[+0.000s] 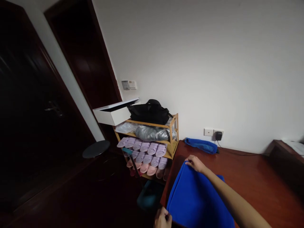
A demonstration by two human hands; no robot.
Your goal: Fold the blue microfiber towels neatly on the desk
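Note:
A folded bright blue cloth [197, 193] lies over the left end of the reddish-brown table [251, 177]. My right hand [195, 164] pinches its far left corner, the forearm crossing above the fabric. Low in the view, my left hand [162, 218] is closed at the near left corner, by the table's edge; its fingers are partly cut off by the frame. Between the two hands the cloth's left edge runs fairly straight, with layers showing along it.
A rolled blue item [201, 145] lies against the wall near a black plug [218, 136] and its cable. Left of the table stands a wooden rack [174, 136] with slippers [144, 146], a black bag [150, 112] and an open white box [114, 115]. A round stool [96, 148] stands beyond.

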